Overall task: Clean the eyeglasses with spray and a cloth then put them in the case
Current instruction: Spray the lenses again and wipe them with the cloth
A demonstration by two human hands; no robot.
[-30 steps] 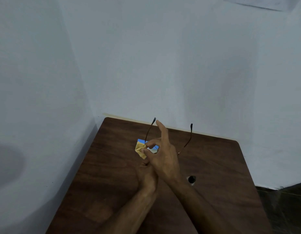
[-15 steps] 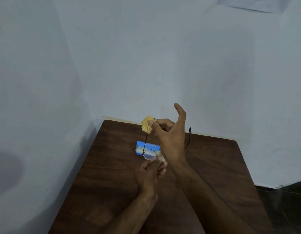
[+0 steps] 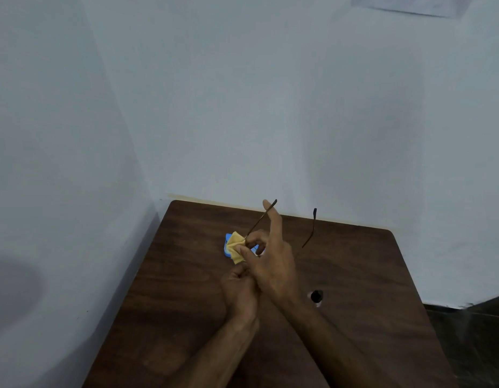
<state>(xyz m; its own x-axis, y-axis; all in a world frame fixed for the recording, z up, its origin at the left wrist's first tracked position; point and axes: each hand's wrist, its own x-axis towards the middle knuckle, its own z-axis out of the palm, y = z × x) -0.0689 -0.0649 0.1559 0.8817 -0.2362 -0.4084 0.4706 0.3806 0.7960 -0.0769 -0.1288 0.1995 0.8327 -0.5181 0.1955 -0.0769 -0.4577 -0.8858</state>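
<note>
Your right hand (image 3: 273, 259) pinched the yellow cloth (image 3: 236, 247) between thumb and bent fingers, index finger pointing up, working at the glasses (image 3: 309, 233) near the centre of the frame. Your left hand (image 3: 239, 289) sat just below and partly behind it, curled closed, apparently gripping the frame; the lenses were hidden by your hands, so I could not tell exactly what it held. Both temple arms stuck up toward the back wall, one beside your raised finger, the other further right.

To do this wipe well, you probably wanted light pressure through the cloth on both lens faces, with the left hand steadying the frame at the bridge or rim rather than the thin arms, which look easy to bend.

A blue object (image 3: 228, 245), possibly the case, lay on the surface (image 3: 354, 275) right behind the cloth, mostly covered. A small dark item (image 3: 316, 296), perhaps the spray, sat right of your right wrist; too small to tell. It stood near your forearm and could be knocked.
</note>
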